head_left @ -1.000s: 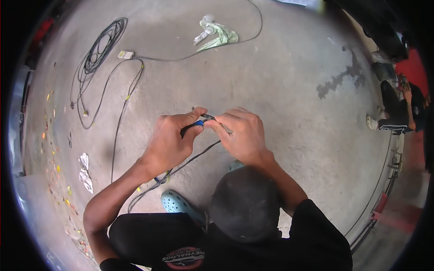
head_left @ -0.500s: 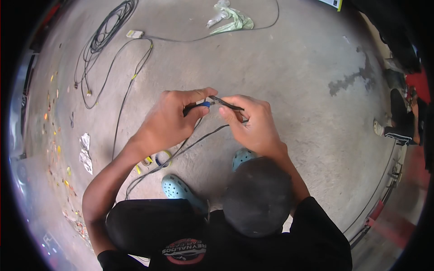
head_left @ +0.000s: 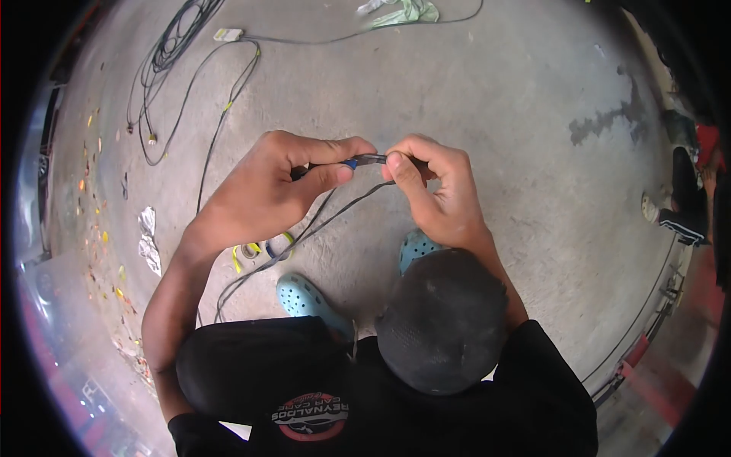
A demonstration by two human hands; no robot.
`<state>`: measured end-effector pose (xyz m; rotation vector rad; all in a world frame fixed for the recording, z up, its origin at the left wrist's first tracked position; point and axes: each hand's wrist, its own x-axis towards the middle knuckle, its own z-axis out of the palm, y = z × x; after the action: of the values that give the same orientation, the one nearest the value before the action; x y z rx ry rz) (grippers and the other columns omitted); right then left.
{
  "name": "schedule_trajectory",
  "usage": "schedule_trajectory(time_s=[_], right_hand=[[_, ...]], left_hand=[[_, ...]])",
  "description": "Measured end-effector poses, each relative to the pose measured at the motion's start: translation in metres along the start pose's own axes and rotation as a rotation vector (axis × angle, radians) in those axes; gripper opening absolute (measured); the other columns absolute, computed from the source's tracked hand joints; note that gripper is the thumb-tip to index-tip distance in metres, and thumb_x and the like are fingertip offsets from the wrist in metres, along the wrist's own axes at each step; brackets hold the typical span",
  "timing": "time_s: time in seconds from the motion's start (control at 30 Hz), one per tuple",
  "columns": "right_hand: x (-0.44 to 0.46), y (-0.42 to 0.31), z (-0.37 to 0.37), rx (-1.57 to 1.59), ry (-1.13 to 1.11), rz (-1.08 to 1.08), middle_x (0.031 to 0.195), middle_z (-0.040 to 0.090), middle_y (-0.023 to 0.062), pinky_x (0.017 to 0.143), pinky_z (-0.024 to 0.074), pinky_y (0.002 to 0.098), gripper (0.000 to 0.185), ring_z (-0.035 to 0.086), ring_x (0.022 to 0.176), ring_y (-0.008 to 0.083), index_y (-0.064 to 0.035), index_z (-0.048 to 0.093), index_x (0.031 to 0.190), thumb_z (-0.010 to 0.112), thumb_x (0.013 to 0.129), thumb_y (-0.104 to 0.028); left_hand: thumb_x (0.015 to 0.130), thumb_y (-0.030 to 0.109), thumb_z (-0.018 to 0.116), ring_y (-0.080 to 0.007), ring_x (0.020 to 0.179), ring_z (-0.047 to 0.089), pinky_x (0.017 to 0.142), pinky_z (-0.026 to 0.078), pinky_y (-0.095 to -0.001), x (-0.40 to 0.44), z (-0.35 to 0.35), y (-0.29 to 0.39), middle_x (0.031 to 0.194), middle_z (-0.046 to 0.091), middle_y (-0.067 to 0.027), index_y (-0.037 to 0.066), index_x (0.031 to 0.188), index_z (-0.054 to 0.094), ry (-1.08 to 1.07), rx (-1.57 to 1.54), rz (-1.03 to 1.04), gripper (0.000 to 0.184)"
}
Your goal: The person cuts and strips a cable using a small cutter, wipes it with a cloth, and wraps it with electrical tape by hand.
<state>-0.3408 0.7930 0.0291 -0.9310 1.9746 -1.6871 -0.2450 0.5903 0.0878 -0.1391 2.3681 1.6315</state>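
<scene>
My left hand (head_left: 285,179) is closed on a small dark tool with a blue part (head_left: 351,164), pinched between thumb and fingers. Its tip meets a dark cable end (head_left: 378,159), which my right hand (head_left: 434,179) pinches between thumb and forefinger. Below the hands, a dark cable (head_left: 335,215) runs from the right hand down to the lower left. Rolls of tape (head_left: 280,246) lie on the floor beside this cable, left of a light blue clog (head_left: 298,295).
A coiled cable (head_left: 171,46) and a white socket box (head_left: 228,35) lie at the upper left. Crumpled foil (head_left: 148,238) is at the left, a pale green cloth (head_left: 411,11) at the top. Another person's leg (head_left: 680,213) shows at the right edge.
Both hands have moved up in view. The hands were drawn slightly apart half a second ago; now the tool and cable end meet in a line. The floor items have shifted up.
</scene>
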Motion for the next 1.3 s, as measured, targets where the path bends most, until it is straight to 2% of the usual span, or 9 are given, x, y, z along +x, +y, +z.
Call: schedule_trajectory(time_s=[0.1,0.23,0.5,0.57,0.67,0.77,0.9,1.0,1.3], right_hand=[[0.000,-0.001,-0.001,0.009,-0.010,-0.017,0.068,0.058,0.0051,0.055,0.0356,0.0285,0.018,0.046,0.059,0.0106,0.0007,0.065,0.082,0.063,0.094,-0.013],[0.000,0.000,-0.004,0.015,-0.024,-0.040,0.070,0.057,0.0060,0.056,0.0359,0.0290,0.016,0.045,0.061,0.0109,0.0007,0.065,0.082,0.064,0.093,-0.012],[0.001,0.001,-0.011,-0.058,-0.056,-0.132,0.070,0.055,0.0050,0.055,0.0354,0.0295,0.012,0.045,0.059,0.0118,-0.0003,0.065,0.082,0.066,0.089,-0.010],[0.002,0.001,-0.013,-0.075,-0.064,-0.156,0.070,0.055,0.0046,0.055,0.0357,0.0295,0.010,0.045,0.059,0.0121,-0.0007,0.065,0.081,0.066,0.088,-0.008],[0.002,-0.001,-0.013,-0.082,-0.061,-0.179,0.070,0.055,0.0041,0.054,0.0362,0.0293,0.009,0.045,0.059,0.0123,-0.0012,0.065,0.080,0.066,0.086,-0.007],[0.003,-0.001,-0.013,-0.088,-0.049,-0.193,0.069,0.055,0.0041,0.054,0.0365,0.0292,0.008,0.045,0.060,0.0124,-0.0015,0.065,0.080,0.066,0.086,-0.006],[0.004,0.000,-0.012,-0.110,-0.036,-0.211,0.068,0.057,0.0047,0.053,0.0372,0.0296,0.008,0.047,0.061,0.0132,-0.0018,0.065,0.079,0.067,0.086,-0.006],[0.005,-0.001,-0.011,-0.136,-0.031,-0.227,0.067,0.058,0.0049,0.053,0.0378,0.0302,0.008,0.048,0.063,0.0139,-0.0019,0.065,0.079,0.067,0.086,-0.005],[0.006,-0.005,-0.011,-0.245,-0.039,-0.270,0.066,0.058,0.0040,0.053,0.0375,0.0318,0.007,0.047,0.064,0.0173,-0.0030,0.065,0.078,0.068,0.084,-0.004]], left_hand=[[0.099,0.003,0.060,-0.0188,0.115,0.065,0.102,0.048,-0.0326,0.000,-0.001,-0.001,0.122,0.071,-0.0140,-0.004,0.127,0.065,-0.030,-0.054,0.009,0.030],[0.100,0.009,0.062,-0.0088,0.082,0.058,0.079,0.049,-0.0275,0.000,-0.001,-0.009,0.094,0.074,-0.0083,0.000,0.126,0.068,-0.038,-0.122,0.014,0.028],[0.103,0.012,0.058,-0.0116,0.101,0.065,0.088,0.051,-0.0271,0.000,-0.005,0.003,0.111,0.074,-0.0111,-0.001,0.128,0.066,-0.156,-0.275,-0.152,0.029],[0.102,0.014,0.059,-0.0087,0.073,0.046,0.067,0.040,-0.0256,-0.001,-0.002,-0.002,0.085,0.065,-0.0040,0.000,0.129,0.066,-0.129,-0.265,-0.072,0.031],[0.102,0.015,0.059,-0.0071,0.058,0.034,0.055,0.032,-0.0251,-0.001,-0.002,-0.003,0.069,0.058,-0.0003,0.001,0.130,0.066,-0.094,-0.195,0.031,0.032],[0.101,0.012,0.060,-0.0076,0.061,0.046,0.059,0.039,-0.0256,-0.003,-0.003,0.006,0.074,0.064,-0.0046,0.001,0.129,0.066,-0.091,-0.135,0.018,0.031],[0.097,0.004,0.061,-0.0156,0.088,0.070,0.079,0.053,-0.0289,-0.003,0.007,0.003,0.101,0.075,-0.0148,-0.002,0.129,0.065,0.007,0.015,0.183,0.032],[0.099,0.004,0.059,-0.0216,0.103,0.070,0.091,0.054,-0.0324,-0.004,0.009,0.011,0.110,0.073,-0.0207,-0.004,0.126,0.065,-0.005,-0.026,0.102,0.029],[0.094,-0.005,0.061,-0.0184,0.099,0.071,0.088,0.053,-0.0309,-0.004,0.012,0.012,0.111,0.074,-0.0191,-0.003,0.126,0.066,0.030,0.013,0.067,0.033]])
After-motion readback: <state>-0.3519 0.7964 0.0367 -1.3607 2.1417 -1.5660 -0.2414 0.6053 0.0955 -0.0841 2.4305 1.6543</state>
